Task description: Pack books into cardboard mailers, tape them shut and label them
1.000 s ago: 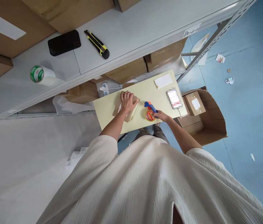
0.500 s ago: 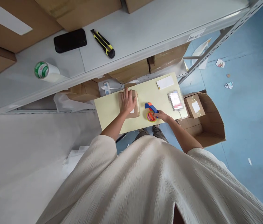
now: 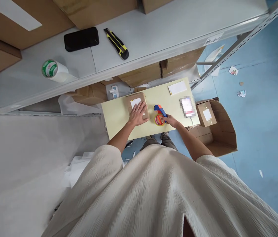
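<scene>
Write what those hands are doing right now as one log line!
left hand: open, on labelled box; right hand: holding tape dispenser; box: on table; utility knife: on shelf

A grey metal shelving unit (image 3: 190, 29) runs slantwise across the top of the view, higher toward the right, a thin seam crossing its upper shelf (image 3: 141, 36). A perforated metal post (image 3: 275, 12) stands at the right end, and a white label (image 3: 213, 39) sits on the front edge. Part of a lower shelf (image 3: 194, 72) shows beneath. Next to it stands a rectangular pale yellow surface (image 3: 114, 118). The blue floor (image 3: 267, 141) at right bears thin dark lines and scattered scraps (image 3: 233, 70). A pale grey expanse (image 3: 25, 164), wall or floor unclear, fills the left. The light is soft.
</scene>
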`<control>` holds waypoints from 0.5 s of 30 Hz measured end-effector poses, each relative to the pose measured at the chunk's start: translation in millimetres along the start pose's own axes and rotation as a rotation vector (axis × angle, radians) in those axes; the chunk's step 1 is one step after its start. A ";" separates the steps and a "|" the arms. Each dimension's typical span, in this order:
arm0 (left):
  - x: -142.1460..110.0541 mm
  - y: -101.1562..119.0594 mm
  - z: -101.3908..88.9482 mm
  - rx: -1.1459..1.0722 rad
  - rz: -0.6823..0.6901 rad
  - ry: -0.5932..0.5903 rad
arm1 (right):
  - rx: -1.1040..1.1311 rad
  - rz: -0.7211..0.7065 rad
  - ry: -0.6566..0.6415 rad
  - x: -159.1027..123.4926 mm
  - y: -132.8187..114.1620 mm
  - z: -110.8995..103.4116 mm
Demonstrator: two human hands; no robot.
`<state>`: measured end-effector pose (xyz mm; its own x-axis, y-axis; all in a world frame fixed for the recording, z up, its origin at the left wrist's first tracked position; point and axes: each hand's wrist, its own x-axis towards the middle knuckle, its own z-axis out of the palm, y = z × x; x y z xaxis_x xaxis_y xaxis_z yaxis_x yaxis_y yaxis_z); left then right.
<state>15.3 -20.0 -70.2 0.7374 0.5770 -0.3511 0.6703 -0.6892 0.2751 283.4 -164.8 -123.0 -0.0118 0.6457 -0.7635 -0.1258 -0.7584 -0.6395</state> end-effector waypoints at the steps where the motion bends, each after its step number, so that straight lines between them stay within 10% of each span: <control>1: 0.5 1.3 -0.1 -0.005 -0.019 0.005 | 0.005 0.003 0.002 -0.2 -3.2 1.2; 15: 28.9 9.6 3.4 -0.028 -0.381 0.196 | -0.068 0.057 -0.026 -14.0 0.7 -4.9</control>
<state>42.7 -11.4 -80.7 0.4363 0.8626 -0.2562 0.8981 -0.3997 0.1837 288.3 -174.8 -113.2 -0.0432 0.6029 -0.7966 -0.0568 -0.7976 -0.6005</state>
